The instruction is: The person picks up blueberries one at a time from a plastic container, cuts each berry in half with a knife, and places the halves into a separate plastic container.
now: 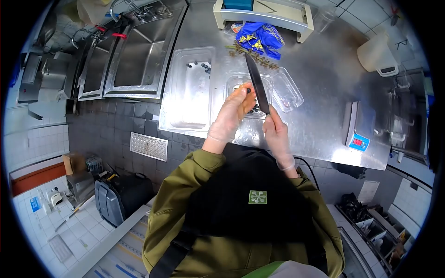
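Observation:
My left hand (233,110), in a clear glove, pinches a dark blueberry (249,91) between its fingertips. In my gloved right hand (277,135) is the handle of a large knife (258,83), its dark blade pointing away from me beside the berry. Below both hands sits a small clear plastic container (230,79) with several blueberries (255,109) inside, partly covered by my left hand. To the left lies a large translucent tray (192,113) holding several blueberries (207,69) near its far right side. A clear plastic lid or shallow tub (288,91) rests at the right.
Behind the container are leafy herb sprigs (264,61) and a crumpled blue bag (260,38). A beige shelf stand (303,28) stands at the back of the steel table (320,83). On the right are a scale (359,127) and a white jug (376,54); sinks (139,58) are left.

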`<state>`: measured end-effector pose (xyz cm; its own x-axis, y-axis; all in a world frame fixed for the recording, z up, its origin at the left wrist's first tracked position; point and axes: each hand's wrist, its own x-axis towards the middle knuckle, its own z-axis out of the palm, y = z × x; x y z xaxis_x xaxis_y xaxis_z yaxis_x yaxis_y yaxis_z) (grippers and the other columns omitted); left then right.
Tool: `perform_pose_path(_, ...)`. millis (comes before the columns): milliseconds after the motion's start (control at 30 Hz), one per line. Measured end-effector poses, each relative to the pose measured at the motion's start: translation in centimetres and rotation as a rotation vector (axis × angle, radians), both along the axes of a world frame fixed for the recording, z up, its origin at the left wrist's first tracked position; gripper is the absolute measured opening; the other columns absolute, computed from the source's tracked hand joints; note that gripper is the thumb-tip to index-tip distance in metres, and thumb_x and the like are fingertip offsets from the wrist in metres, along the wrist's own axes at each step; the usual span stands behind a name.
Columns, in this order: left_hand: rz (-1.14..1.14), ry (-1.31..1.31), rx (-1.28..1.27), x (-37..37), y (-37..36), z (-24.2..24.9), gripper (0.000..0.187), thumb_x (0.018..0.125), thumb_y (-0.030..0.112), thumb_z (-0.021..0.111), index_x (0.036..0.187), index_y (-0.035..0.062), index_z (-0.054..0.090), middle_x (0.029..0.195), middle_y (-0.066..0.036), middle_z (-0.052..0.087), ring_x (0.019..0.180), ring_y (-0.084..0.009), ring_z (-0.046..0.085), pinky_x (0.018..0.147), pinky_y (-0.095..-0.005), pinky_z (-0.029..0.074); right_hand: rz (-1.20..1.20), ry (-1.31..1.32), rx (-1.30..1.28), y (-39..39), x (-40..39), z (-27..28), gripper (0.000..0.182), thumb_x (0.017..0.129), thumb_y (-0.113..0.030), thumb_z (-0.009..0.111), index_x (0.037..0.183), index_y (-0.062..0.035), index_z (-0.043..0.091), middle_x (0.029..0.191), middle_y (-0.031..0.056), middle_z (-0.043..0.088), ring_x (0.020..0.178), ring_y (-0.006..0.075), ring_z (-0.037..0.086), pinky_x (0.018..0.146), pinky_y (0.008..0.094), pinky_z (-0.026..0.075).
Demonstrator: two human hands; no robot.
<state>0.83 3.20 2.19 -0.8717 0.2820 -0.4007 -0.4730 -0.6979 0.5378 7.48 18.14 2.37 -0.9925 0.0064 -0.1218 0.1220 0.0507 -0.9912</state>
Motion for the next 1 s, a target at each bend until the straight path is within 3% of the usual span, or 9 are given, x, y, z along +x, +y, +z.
perform_pose_path(67, 0.008, 0.013, 0.036, 0.4, 0.6, 0.7, 0.028, 0.097, 0.02, 0.045, 0.12, 0.007, 0.052, 0.108, -0.003, 0.06, 0.099, -0.0115, 0.057, 0.086, -0.0249, 0.046, 0.024, -0.014, 0.094, 0.0, 0.0, 1.5, 0.04, 0.09, -0.007, 0.046, 0.131, -0.0045, 0.046, 0.065, 0.0, 0.049, 0.059, 0.0064, 0.046, 0.058, 0.0208, 0.04)
perform_pose_path(267, 0.001, 0.004, 0.008, 0.9, 1.1, 1.6, 0.028, 0.096, 0.021, 0.045, 0.118, 0.0044, 0.051, 0.111, -0.007, 0.059, 0.102, -0.0143, 0.056, 0.09, -0.0276, 0.044, -0.033, 0.162, 0.246, -0.2, 0.1, 1.5, 0.038, 0.089, -0.008, 0.047, 0.128, -0.0037, 0.048, 0.065, 0.0083, 0.051, 0.058, 0.0102, 0.049, 0.058, 0.0245, 0.043)
perform_pose_path(333, -0.008, -0.01, -0.021, 0.8, 1.1, 1.5, 0.026, 0.096, 0.019, 0.045, 0.116, 0.0031, 0.05, 0.115, -0.011, 0.056, 0.107, -0.0182, 0.055, 0.095, -0.0307, 0.043, -0.051, 0.198, 0.249, -0.1, 0.2, 0.6, 0.038, 0.089, -0.008, 0.047, 0.127, -0.0032, 0.048, 0.065, 0.0075, 0.051, 0.057, 0.0098, 0.049, 0.057, 0.0243, 0.042)
perform_pose_path(467, -0.017, 0.071, -0.069, 1.0, 1.1, 2.0, 0.029, 0.097, 0.019, 0.044, 0.119, 0.0006, 0.049, 0.117, -0.012, 0.055, 0.107, -0.0187, 0.055, 0.095, -0.0303, 0.044, -0.052, 0.124, 0.209, 0.1, 0.3, 0.9, 0.037, 0.089, -0.009, 0.048, 0.126, -0.0017, 0.049, 0.064, 0.0072, 0.051, 0.057, 0.0104, 0.049, 0.057, 0.0247, 0.043)
perform_pose_path(567, -0.021, 0.09, -0.102, 1.0, 1.2, 1.7, 0.03, 0.097, 0.018, 0.043, 0.121, -0.0001, 0.047, 0.116, -0.012, 0.055, 0.107, -0.0184, 0.055, 0.095, -0.0306, 0.044, 0.024, -0.072, 0.237, 0.6, 0.4, 1.4, 0.038, 0.091, -0.009, 0.046, 0.128, 0.0001, 0.046, 0.091, 0.0095, 0.064, 0.079, 0.0104, 0.056, 0.071, 0.0245, 0.045)
perform_pose_path(667, -0.004, 0.076, -0.095, 1.1, 1.3, 1.7, 0.03, 0.097, 0.018, 0.043, 0.121, 0.0006, 0.048, 0.114, -0.01, 0.057, 0.105, -0.0168, 0.055, 0.093, -0.0298, 0.044, 0.004, 0.069, 0.266, 0.2, 0.4, 2.0, 0.038, 0.091, -0.008, 0.045, 0.128, -0.0003, 0.046, 0.09, 0.0107, 0.063, 0.078, 0.0108, 0.056, 0.071, 0.0241, 0.045)
perform_pose_path(1000, -0.002, 0.106, -0.117, 0.9, 1.1, 1.6, 0.029, 0.096, 0.02, 0.046, 0.118, 0.0012, 0.053, 0.106, -0.007, 0.061, 0.097, -0.0135, 0.058, 0.087, -0.0267, 0.045, 0.001, 0.177, 0.351, 0.1, 0.5, 1.2, 0.037, 0.09, -0.006, 0.045, 0.127, -0.0005, 0.047, 0.095, 0.0175, 0.064, 0.084, 0.0185, 0.063, 0.073, 0.0265, 0.047)
